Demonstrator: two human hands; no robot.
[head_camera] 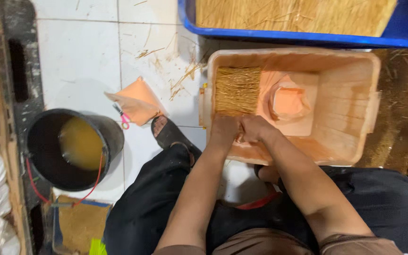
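Observation:
A bundle of thin yellow sticks [237, 89] lies in the left part of an orange plastic tub [350, 137] on the floor. My left hand [224, 130] and my right hand [256, 128] are side by side at the near end of the bundle, both closed around it, just inside the tub's near wall. An orange-dusted bag [289, 101] of powder sits in the middle of the tub, to the right of the sticks.
A black bucket [38, 160] of yellowish liquid stands at the left. An orange bag [135, 99] with small scissors [122, 116] lies on the white tiles. A blue tray [308, 35] of sticks is at the top. My sandalled foot [166, 132] rests beside the tub.

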